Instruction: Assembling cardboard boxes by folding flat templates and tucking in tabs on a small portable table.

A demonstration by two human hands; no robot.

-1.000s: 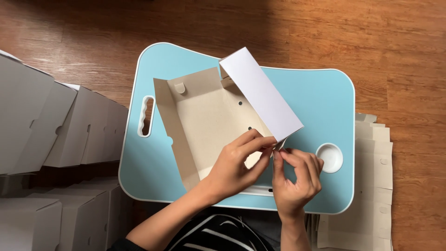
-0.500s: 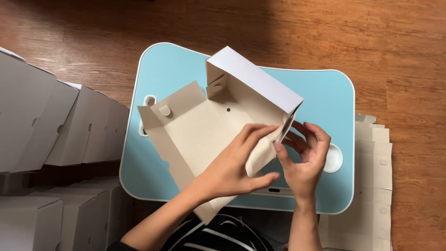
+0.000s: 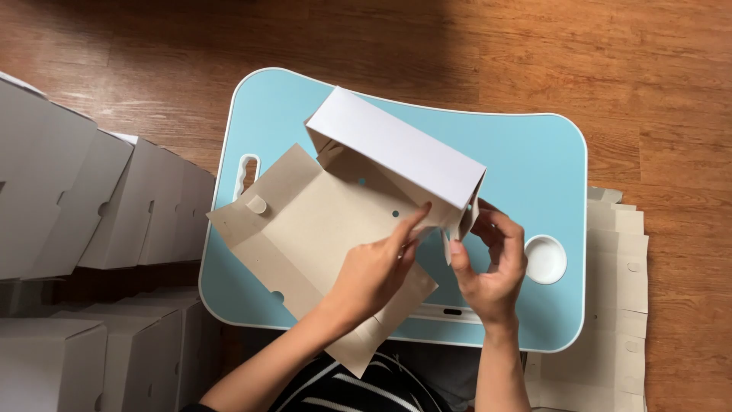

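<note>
Nearest the person, the left hand (image 3: pixel 374 267) presses its fingers closed against the inside of the cardboard box blank (image 3: pixel 320 229), while the right hand (image 3: pixel 492 263) pinches the end flap at the corner. The blank lies on the light blue lap-desk surface (image 3: pixel 534 168), just beside its round cup recess (image 3: pixel 545 259). Since a second ago the white side panel (image 3: pixel 396 145) has been swung up from flat and the blank turned, so one wall now stands. Folded boxes (image 3: pixel 84 206) line the wooden floor (image 3: pixel 152 61) at left; flat blanks (image 3: pixel 618 305) lie right.
</note>
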